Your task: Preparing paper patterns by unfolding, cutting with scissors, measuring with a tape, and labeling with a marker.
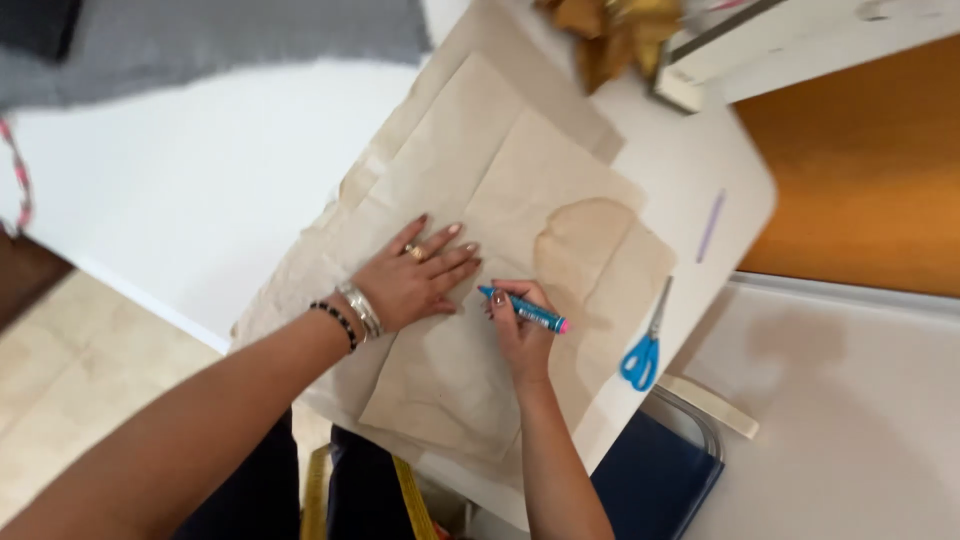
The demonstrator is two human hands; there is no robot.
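My left hand [415, 277] lies flat, fingers spread, on a sheet of brown paper [520, 190] that covers much of the white table [200, 190]. It wears a ring and bracelets at the wrist. Just to its right, my right hand [522, 325] grips a blue marker [524, 310] with a pink end, its tip pointing left onto the paper. A darker rounded stain or cut shape [580, 240] marks the paper just beyond the marker.
Blue-handled scissors [645, 345] lie at the table's right edge. A thin purple stick [710, 225] rests farther back. Crumpled golden-brown paper [615, 35] and a white box [740, 45] sit at the far end. A blue chair [655, 475] stands below; grey fabric [240, 35] lies top left.
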